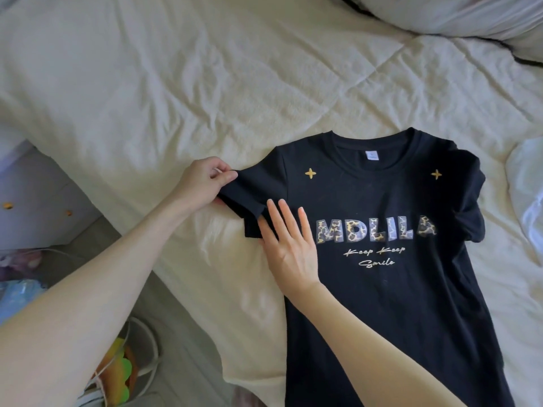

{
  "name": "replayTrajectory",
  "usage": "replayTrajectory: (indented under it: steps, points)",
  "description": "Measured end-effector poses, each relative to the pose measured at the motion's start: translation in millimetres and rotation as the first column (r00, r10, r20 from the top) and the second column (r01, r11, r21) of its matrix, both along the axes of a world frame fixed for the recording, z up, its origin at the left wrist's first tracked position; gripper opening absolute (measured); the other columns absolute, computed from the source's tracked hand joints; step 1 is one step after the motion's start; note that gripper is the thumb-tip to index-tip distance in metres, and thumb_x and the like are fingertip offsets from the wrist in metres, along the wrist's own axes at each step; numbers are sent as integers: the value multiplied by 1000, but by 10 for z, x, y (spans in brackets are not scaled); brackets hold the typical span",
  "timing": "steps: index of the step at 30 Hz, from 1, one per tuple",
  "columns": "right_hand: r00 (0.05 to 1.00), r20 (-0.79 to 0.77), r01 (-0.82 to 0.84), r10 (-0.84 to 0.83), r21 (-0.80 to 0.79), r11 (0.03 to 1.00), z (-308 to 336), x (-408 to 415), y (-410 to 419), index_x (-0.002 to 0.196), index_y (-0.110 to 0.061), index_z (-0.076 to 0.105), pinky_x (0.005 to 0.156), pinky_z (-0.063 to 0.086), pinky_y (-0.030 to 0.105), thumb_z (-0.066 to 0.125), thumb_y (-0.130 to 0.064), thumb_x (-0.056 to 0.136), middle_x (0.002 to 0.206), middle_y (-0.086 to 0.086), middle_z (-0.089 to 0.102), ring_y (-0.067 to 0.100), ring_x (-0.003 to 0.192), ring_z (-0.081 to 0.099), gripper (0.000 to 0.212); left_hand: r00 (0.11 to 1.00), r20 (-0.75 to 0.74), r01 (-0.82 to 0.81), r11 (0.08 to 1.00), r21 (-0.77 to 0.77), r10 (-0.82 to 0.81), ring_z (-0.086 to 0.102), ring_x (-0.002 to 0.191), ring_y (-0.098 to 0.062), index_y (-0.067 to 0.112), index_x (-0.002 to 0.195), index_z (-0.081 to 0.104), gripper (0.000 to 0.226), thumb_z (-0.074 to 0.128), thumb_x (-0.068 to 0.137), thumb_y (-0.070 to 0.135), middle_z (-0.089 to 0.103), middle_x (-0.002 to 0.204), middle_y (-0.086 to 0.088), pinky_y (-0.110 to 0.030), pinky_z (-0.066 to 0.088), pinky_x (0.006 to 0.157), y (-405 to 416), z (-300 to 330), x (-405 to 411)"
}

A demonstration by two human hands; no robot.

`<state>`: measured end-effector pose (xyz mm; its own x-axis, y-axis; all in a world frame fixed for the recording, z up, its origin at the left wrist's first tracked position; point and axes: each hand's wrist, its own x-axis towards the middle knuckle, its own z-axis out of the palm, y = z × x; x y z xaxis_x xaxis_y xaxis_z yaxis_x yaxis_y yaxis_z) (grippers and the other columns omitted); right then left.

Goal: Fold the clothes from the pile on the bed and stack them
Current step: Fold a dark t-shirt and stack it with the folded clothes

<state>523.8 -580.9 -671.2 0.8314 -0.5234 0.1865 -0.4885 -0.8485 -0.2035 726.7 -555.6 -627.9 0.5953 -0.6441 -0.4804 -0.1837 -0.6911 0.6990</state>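
Note:
A black T-shirt [382, 283] with leopard-print letters and gold stars lies face up on the cream bedspread [176, 98], neck pointing away from me. My left hand [202, 183] pinches the end of the shirt's left sleeve and holds it out sideways. My right hand [289, 245] lies flat with straight fingers on the shirt's chest, just below that sleeve's armpit. The shirt's other sleeve, at the right, is bunched and folded under.
A white crumpled garment [526, 201] sits at the right edge of the bed. Grey pillows [470, 16] lie at the top right. Left of the bed stand a pale drawer unit [38, 198] and a white bin with colourful contents [126, 365] on the floor.

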Motion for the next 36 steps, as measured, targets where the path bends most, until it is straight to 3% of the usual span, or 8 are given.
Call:
replayTrajectory:
  steps: [3,7,10,15,21,25,30,36]
  points:
    - [990,140,0,-6,45,999,25,-21,6,104,-10,73,102,40,55,67,5,77,127,14,61,34,123,53,31,1000,-16,-12,1000,-14,12,56,72,-16,18,83,58,10,60,91,23,64,79,-10,-21,41,62,33,-30,-18]
    - [967,248,-105,64,155,982,92,-177,156,104,-7,73,103,39,54,68,6,79,125,15,61,36,123,52,29,999,-15,-40,998,-41,39,56,69,-11,24,75,60,14,64,88,23,67,83,-10,-9,42,52,65,-38,34]
    - [965,248,-137,85,201,970,66,-221,176,105,-5,72,101,43,52,70,9,77,123,13,63,36,122,53,31,998,68,15,999,-31,-13,54,66,-15,23,76,59,13,62,89,21,67,83,-12,-23,45,61,103,-86,72]
    - [980,4,-199,200,151,968,-31,-187,154,116,-10,68,100,44,47,70,-12,83,131,9,58,29,126,50,33,933,308,188,982,16,-184,52,70,-6,10,100,62,12,56,93,18,60,86,1,-12,39,64,165,-147,-4]
    - [959,-154,-200,238,228,953,85,-411,200,137,-15,50,108,33,52,46,-42,94,148,8,40,25,138,34,51,754,600,253,961,109,-267,57,97,-34,3,118,54,27,52,90,4,53,114,-16,-47,49,75,257,-46,-339]
    - [988,-125,-52,87,266,963,191,-831,-3,139,-14,47,110,30,53,40,-39,95,149,8,37,25,140,30,50,628,716,302,944,137,-305,54,111,-38,1,123,55,35,54,88,1,53,126,-20,-50,45,89,271,-5,-755]
    - [966,-120,252,-227,267,930,297,-1581,-534,133,-8,52,111,27,53,43,-30,95,143,10,45,25,138,34,44,572,650,516,836,190,-501,36,134,-39,6,135,48,46,56,90,11,39,145,-21,-60,32,106,-72,-78,-1403]
    - [704,-124,678,-699,412,609,295,-2125,-1278,131,-4,49,106,34,42,53,-16,94,139,12,45,30,129,42,39,490,535,631,704,327,-688,9,144,-35,22,148,26,59,44,94,39,12,157,-13,-64,11,110,-588,-301,-1975]
